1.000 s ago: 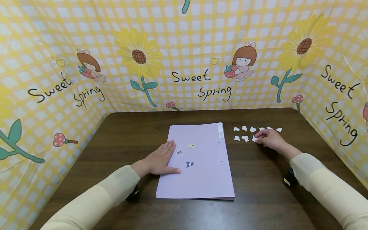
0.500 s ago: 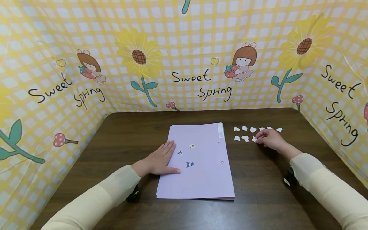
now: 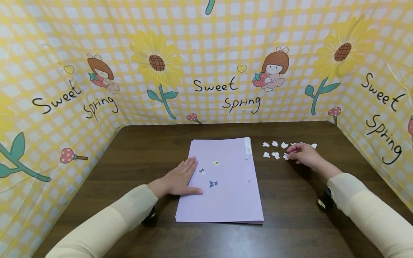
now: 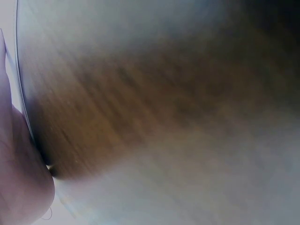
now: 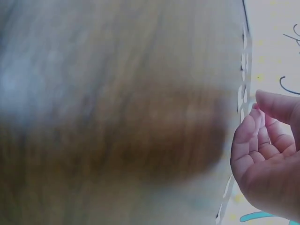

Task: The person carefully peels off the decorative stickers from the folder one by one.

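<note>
A light purple folder [image 3: 226,204] lies flat on the dark wooden table, with three small character stickers on its cover: a greenish-yellow one [image 3: 215,163], a black-and-white one [image 3: 201,171] and a larger dark blue one [image 3: 213,184]. My left hand [image 3: 179,178] rests flat on its left side, thumb spread across the cover. To the right of the folder, my right hand [image 3: 304,155] pinches a small white sticker [image 3: 285,156] between thumb and fingertips, low at the tabletop. In the right wrist view the thumb and index finger of the right hand [image 5: 269,154] meet at their tips.
Several white cut-out stickers [image 3: 284,145] lie in two rows behind and left of the right hand, which partly covers the back row. A yellow checked cloth [image 3: 213,46] walls the table [image 3: 145,143] at the back and both sides.
My right hand has shifted very slightly up and to the right, staying at the same white sticker. My left hand and the folder have not moved.
</note>
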`<move>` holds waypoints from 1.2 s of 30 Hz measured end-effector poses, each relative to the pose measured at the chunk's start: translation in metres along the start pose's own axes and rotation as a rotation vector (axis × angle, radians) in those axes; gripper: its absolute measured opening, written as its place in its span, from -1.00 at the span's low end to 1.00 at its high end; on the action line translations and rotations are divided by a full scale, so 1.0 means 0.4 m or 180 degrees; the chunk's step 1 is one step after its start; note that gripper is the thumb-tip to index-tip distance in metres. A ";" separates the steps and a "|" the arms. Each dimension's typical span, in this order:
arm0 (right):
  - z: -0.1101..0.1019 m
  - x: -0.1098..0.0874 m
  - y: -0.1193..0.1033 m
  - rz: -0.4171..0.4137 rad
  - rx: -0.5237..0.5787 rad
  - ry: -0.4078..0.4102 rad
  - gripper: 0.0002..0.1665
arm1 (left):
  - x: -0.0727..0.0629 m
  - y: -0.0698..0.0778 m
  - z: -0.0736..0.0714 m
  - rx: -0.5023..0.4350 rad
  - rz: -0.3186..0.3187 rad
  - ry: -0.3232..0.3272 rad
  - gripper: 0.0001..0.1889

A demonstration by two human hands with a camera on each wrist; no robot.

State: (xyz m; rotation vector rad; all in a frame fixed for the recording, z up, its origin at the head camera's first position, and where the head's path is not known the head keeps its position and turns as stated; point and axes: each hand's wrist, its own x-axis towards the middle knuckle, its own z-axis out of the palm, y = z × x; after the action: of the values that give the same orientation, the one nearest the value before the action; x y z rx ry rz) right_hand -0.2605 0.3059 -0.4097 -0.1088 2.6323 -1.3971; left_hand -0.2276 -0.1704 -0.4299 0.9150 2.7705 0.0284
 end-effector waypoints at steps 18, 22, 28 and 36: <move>0.127 -0.004 -0.130 -0.0131 0.0483 -0.0258 -0.57 | 0.005 -0.007 0.008 0.0005 -0.0063 -0.0051 0.25; 0.172 -0.004 -0.163 -0.0221 0.0570 -0.0324 -0.57 | 0.005 -0.005 0.005 0.0019 -0.0076 -0.0083 0.25; 0.232 0.015 -0.195 -0.0344 0.0723 -0.0453 -0.62 | 0.004 -0.003 0.004 0.0010 -0.0097 -0.0092 0.25; 0.290 0.046 -0.236 -0.0448 0.0704 -0.0501 -0.63 | 0.001 0.002 -0.001 0.0025 -0.0092 -0.0094 0.26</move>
State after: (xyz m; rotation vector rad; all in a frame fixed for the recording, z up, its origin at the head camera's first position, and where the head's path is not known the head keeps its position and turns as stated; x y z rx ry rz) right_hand -0.2594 0.1557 -0.3973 -0.3668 2.3665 -1.6407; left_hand -0.2277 -0.1696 -0.4297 0.8698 2.7581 -0.0006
